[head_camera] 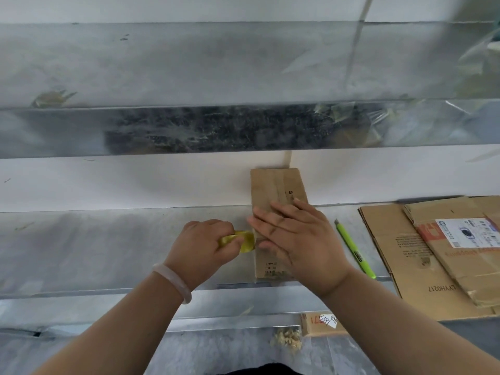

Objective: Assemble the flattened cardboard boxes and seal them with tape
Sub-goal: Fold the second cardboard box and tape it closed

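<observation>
Head view: our small cardboard box (276,185) stands on the metal bench (108,244), centre, against the white wall, shut so we cannot see inside. Right of it lie flattened cardboard sheets (392,239), one bearing a white shipping label (468,232), another printed "LYYH0217". A green cutter (354,247) lies between. Our left hand (201,244) curls round a yellowish tape roll (244,240) at the box's left edge. Our right hand (295,234) presses flat on the box, fingers straight.
</observation>
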Available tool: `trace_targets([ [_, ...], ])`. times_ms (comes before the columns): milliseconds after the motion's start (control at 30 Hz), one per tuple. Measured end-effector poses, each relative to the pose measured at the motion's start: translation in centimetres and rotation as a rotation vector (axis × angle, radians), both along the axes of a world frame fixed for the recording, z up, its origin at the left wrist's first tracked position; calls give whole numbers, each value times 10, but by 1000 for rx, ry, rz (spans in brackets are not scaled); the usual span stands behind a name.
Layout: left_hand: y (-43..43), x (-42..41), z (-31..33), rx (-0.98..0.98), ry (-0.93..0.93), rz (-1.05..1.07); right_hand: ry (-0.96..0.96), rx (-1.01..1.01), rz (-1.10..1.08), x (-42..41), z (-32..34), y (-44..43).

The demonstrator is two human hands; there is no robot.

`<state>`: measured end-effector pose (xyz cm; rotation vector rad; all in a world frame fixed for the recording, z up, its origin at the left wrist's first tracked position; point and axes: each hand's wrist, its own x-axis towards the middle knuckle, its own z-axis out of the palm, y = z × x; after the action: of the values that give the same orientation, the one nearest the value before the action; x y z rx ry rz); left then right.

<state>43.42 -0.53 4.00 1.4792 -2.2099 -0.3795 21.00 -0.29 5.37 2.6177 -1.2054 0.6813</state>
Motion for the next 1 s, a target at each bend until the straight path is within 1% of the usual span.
trace_targets([
  [100, -1, 6, -1, 34, 48, -38, 149, 59, 4, -6, 1, 0],
  [167, -1, 8, -2, 44, 67, -61, 166, 78, -18, -7, 2, 1],
  [233, -1, 9, -3, 43, 73, -70, 74, 74, -45, -1, 4, 3],
  [300, -1, 10, -4, 36, 103, -55, -58, 57, -72, 8, 5, 4],
  [400, 2, 11, -4, -9, 206, -20, -160, 25, -81, 13, 4, 4],
  [500, 4, 9, -2, -83, 200, -101, -161, 15, -74, 11, 2, 3],
  [600, 3, 12, 0, -96, 215, -127, -174, -4, -71, 12, 1, 2],
  [700, -4, 21, 3, -173, 159, -116, -217, 6, -83, 12, 0, 2],
  [800, -10, 26, 8, -208, 109, -163, -232, 12, -90, 11, -1, 2],
  [900, -11, 29, 7, -167, 98, -203, -231, 5, -99, 11, -2, 2],
  [1000, -9, 33, 0, -86, 212, -184, -223, -6, -106, 10, -3, 2],
])
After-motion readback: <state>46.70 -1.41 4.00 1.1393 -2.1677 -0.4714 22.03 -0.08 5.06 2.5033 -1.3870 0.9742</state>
